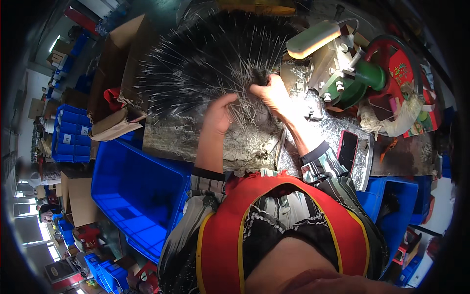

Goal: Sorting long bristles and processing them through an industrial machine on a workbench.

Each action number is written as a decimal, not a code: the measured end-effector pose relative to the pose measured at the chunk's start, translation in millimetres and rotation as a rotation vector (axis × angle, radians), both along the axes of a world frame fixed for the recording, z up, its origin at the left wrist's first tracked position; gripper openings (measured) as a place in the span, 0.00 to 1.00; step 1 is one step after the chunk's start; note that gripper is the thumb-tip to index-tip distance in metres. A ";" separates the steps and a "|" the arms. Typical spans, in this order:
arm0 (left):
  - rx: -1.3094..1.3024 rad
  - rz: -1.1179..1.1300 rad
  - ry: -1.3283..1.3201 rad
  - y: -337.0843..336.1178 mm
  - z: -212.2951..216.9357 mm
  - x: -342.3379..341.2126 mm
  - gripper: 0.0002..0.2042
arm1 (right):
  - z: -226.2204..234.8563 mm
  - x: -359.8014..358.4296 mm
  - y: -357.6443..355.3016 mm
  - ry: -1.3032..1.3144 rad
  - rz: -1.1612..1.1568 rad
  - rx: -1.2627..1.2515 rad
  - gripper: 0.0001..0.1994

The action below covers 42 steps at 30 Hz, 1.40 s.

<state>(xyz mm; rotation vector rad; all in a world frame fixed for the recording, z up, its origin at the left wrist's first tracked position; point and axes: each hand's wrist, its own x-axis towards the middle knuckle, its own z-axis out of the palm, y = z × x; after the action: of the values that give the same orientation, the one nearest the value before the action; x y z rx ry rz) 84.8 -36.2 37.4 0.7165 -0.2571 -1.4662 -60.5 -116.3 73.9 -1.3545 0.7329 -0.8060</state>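
Note:
A large heap of black bristly pieces with thin, pale wire-like stems [200,63] spreads over the worn bench in front of me. At its near right edge my right hand [275,95] is closed, thumb and fingers pinching a dark bristly piece [259,76]. My left hand [219,115], with a ring on one finger, is slightly blurred beside the near ends of the stems. Its fingers curl in and the thumb points toward the right hand. What lies between those fingers I cannot make out. Loose stems [249,110] lie tangled between the two hands.
A small green machine [367,76] with a red wheel [391,68] and a lamp [313,39] stands right. A phone [347,149] lies on a silvery foil-like surface [320,132]. Left are an open cardboard box [115,68] and a blue bin [137,186]; another blue bin [399,201] sits right.

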 end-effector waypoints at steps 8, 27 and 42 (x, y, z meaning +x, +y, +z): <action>0.027 0.133 0.054 0.2 7.1 -22.3 0.16 | -3.9 3.8 8.1 -0.195 0.139 0.218 0.09; -0.184 0.044 0.010 18.1 -2.5 -11.4 0.20 | -16.8 -18.0 3.7 -0.241 0.089 0.303 0.13; -0.194 0.078 -0.319 34.0 31.3 -11.4 0.28 | 30.4 3.3 31.0 0.022 0.221 0.110 0.13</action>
<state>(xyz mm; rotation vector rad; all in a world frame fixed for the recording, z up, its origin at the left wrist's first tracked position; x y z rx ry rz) 73.4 -2.2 68.6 0.7906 -0.6017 -1.2302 -57.2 -85.3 104.3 -1.3198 0.6232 -0.5683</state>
